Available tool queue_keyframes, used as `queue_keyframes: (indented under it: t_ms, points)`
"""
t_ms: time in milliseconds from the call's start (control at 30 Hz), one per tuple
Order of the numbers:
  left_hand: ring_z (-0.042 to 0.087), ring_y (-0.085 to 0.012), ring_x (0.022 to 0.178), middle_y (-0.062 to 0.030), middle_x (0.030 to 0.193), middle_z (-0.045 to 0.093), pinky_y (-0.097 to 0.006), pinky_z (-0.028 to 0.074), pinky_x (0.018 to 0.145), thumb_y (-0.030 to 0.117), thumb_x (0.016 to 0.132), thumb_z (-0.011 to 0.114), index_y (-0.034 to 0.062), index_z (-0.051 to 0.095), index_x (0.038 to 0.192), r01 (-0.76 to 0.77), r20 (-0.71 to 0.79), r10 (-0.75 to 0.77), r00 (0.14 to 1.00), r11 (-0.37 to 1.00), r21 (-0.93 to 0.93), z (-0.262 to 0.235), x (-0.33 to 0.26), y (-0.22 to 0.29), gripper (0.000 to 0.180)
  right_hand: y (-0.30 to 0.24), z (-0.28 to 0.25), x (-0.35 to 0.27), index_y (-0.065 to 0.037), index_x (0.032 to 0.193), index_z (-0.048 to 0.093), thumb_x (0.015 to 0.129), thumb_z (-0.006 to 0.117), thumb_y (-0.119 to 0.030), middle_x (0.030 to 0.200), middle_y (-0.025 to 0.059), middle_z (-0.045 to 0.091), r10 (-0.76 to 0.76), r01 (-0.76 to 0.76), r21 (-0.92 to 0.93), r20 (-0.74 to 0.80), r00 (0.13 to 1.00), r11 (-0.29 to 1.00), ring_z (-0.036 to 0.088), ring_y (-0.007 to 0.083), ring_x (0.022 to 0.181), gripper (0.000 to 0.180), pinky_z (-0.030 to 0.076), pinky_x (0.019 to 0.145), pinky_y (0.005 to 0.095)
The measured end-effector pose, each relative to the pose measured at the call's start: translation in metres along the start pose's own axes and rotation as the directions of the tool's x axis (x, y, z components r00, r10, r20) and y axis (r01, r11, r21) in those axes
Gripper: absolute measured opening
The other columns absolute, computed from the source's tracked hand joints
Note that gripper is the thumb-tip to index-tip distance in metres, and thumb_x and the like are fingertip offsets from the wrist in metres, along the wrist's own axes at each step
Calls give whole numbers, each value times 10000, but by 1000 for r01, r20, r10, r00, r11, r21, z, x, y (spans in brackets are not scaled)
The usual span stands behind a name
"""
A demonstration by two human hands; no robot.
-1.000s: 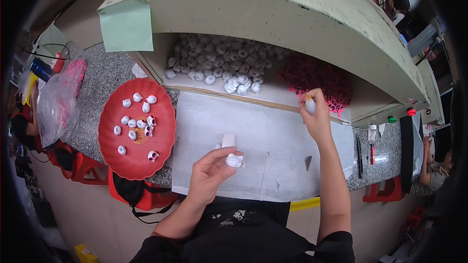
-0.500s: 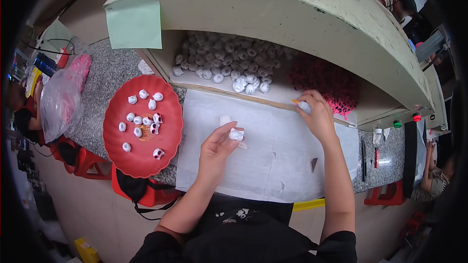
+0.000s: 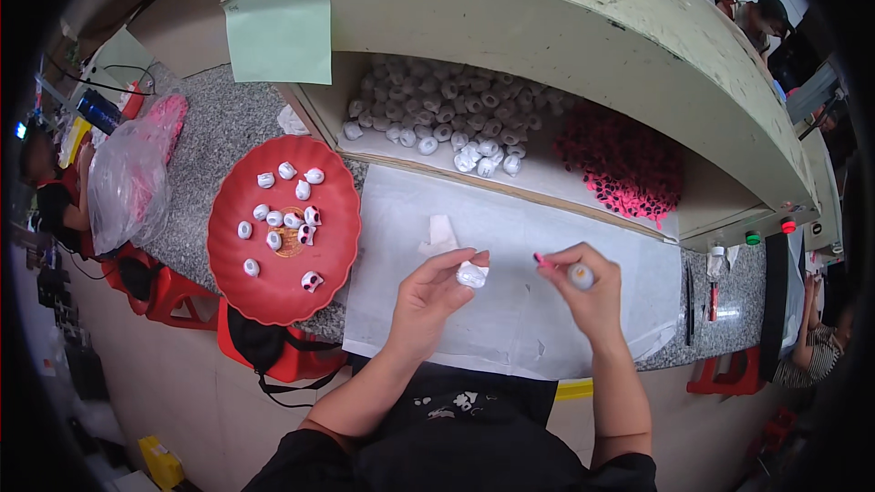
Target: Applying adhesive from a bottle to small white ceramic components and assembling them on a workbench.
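My left hand (image 3: 436, 295) pinches a small white round piece (image 3: 471, 274) above the white sheet (image 3: 510, 310) on the counter. My right hand (image 3: 583, 287) is close beside it, fingers closed on a small pink piece (image 3: 544, 261) and a grey-white round piece (image 3: 580, 275). The two hands are a short gap apart over the middle of the sheet. A small white scrap (image 3: 440, 233) lies on the sheet just behind my left hand.
A red round tray (image 3: 339, 246) at the left holds several white pieces. Under the green hood (image 3: 547, 9) lie a heap of white pieces (image 3: 447, 114) and a heap of pink pieces (image 3: 624, 164). A clear plastic bag (image 3: 128, 182) sits far left. Other people are at the edges.
My right hand has come back from the pink heap toward me with a pink piece. My left hand stayed over the sheet, and both hands now meet near its middle.
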State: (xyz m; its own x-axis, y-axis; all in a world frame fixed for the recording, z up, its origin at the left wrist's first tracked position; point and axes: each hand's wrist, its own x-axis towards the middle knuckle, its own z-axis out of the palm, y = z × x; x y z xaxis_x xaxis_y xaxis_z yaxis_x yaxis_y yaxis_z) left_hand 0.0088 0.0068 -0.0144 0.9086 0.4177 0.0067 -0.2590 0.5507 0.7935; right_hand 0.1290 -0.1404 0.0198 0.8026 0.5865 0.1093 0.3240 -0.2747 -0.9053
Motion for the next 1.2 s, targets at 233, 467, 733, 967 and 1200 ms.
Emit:
queue_keyframes:
  t_ms: [233,467,733,967,1200]
  points:
    - [467,-187,1019,-147,1071,503,-299,349,885,-3,754,533,-9,430,1114,41,119,-34,992,997,-59,6,-8,2,374,-7,34,-20,31,738,542,692,583,34,668,97,572,228,-246,519,99,969,818,493,93,509,61,376,421,192]
    - [466,-250,1038,-156,1038,521,-348,337,896,-7,730,555,-3,448,1084,19,117,-14,993,999,-38,11,-15,4,370,-11,41,-28,27,729,527,708,573,39,655,67,561,244,-173,559,-55,968,811,483,65,523,52,381,471,175]
    - [447,-201,1053,-149,1067,499,-303,359,885,-48,736,539,-32,452,1075,-152,136,127,982,971,184,8,-14,4,351,-16,35,-35,32,733,503,692,570,36,673,110,547,183,-98,445,-153,971,890,508,126,532,78,414,453,216]
    - [507,-217,956,-160,1028,525,-304,386,825,-67,701,560,-27,491,1019,-197,105,168,980,887,418,10,-17,4,327,-31,33,-44,42,722,495,669,569,66,721,136,533,192,-203,676,92,977,708,515,151,571,94,436,444,239]
    - [529,-236,920,-170,978,551,-299,413,783,-64,664,589,-27,541,956,-327,226,238,945,745,582,12,-16,12,298,-30,29,-43,38,729,499,664,570,76,719,134,535,156,-230,659,170,973,716,518,151,583,103,439,461,230]
